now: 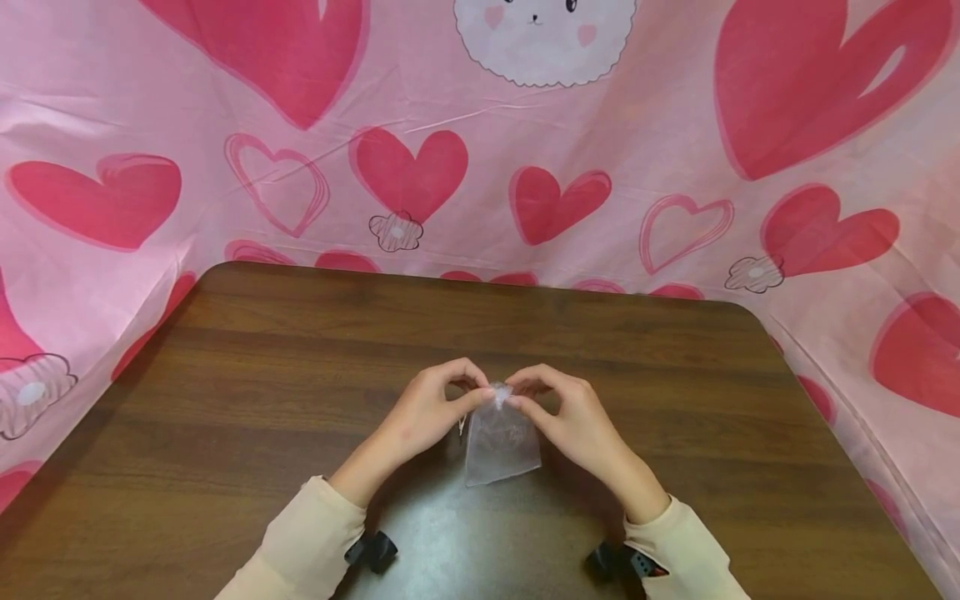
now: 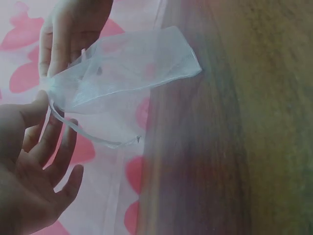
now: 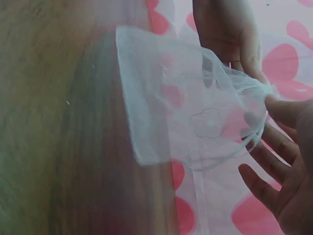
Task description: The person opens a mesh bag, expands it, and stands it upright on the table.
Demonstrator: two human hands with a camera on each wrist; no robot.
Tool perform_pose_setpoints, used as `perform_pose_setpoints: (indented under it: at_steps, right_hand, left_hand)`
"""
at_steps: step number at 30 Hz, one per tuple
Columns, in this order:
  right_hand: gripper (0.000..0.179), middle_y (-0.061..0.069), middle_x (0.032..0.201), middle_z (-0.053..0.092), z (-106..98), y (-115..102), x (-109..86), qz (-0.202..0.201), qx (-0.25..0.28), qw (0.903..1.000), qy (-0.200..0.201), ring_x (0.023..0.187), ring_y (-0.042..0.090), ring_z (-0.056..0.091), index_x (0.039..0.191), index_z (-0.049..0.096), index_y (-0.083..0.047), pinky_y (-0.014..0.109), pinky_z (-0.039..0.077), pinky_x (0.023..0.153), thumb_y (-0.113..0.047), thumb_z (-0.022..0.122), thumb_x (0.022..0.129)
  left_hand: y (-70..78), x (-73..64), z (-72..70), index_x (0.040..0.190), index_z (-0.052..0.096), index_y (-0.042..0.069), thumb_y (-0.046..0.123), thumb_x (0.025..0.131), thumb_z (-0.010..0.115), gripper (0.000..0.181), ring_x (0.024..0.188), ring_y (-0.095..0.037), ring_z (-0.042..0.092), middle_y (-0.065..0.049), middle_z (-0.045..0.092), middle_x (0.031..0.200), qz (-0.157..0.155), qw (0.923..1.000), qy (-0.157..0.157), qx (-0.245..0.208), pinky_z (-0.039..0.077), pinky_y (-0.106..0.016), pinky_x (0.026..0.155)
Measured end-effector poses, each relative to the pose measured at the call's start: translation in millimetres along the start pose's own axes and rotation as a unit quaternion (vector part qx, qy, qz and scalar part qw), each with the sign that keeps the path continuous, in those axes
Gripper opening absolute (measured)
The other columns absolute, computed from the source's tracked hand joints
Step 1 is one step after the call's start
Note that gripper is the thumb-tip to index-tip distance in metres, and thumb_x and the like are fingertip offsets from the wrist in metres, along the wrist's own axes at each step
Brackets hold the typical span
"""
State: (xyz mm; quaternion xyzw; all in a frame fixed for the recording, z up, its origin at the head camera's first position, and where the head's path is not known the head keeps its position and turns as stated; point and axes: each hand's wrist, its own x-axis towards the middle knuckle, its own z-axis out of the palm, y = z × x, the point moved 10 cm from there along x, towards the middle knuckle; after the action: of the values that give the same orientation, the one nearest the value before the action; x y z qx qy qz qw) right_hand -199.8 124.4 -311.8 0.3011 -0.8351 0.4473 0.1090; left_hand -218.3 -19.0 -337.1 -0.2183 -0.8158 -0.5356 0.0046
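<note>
A sheer white organza drawstring pouch [image 1: 502,446] hangs from both hands, its gathered neck uppermost in the head view. My left hand [image 1: 433,408] pinches the neck between thumb and forefinger on the left side. From the right, my right hand [image 1: 573,417] pinches the same gathered top, thumb and forefinger close to the left ones. In the left wrist view a white drawstring [image 2: 88,134] trails from the neck past the left fingers. The right wrist view shows the pouch body [image 3: 161,98] as see-through, and a loop of cord [image 3: 254,134] lies by the right fingers.
A dark brown wooden table [image 1: 300,350] with rounded back corners lies under the hands. Pink cloth [image 1: 480,108] printed with red hearts hangs behind it and along both sides. Black wrist cameras [image 1: 378,552] sit at the cream sleeves [image 1: 307,533].
</note>
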Motion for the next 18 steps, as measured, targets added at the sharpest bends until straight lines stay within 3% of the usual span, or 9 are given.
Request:
perform_pose_setpoints:
  at_steps: [6,13,18]
  right_hand:
    - [0.014,-0.002,0.095,0.072,0.2,8.9,-3.6,0.045,0.021,0.9984,0.027,0.084,0.012,0.066,0.103,0.071,-0.009,0.033,0.054,0.076,-0.007,0.072,0.09]
    - [0.008,-0.004,0.092,0.072,5.6,13.8,-5.8,0.092,0.035,0.995,0.015,0.081,0.013,0.064,0.099,0.073,-0.011,0.036,0.053,0.073,-0.013,0.073,0.091]
    - [0.008,-0.003,0.093,0.072,5.5,16.2,-6.9,0.11,0.06,0.9919,0.015,0.083,0.013,0.065,0.099,0.073,-0.01,0.036,0.053,0.076,-0.013,0.072,0.091]
  left_hand:
    - [-3.0,-3.5,-5.5,0.09,0.068,0.018,0.017,0.09,0.074,0.007,0.09,-0.013,0.063,0.01,0.067,0.088,-0.019,0.9997,0.016,-0.006,0.05,-0.044,0.083]
    - [-1.0,-5.3,-6.1,0.09,0.068,0.017,0.017,0.09,0.074,0.006,0.088,-0.012,0.063,0.01,0.067,0.087,-0.01,0.9994,0.029,-0.013,0.05,-0.049,0.085]
    - [1.8,-5.0,-2.3,0.091,0.068,0.016,0.015,0.089,0.075,0.007,0.087,-0.011,0.064,0.009,0.068,0.088,0.001,0.9995,0.026,-0.019,0.051,-0.043,0.08]
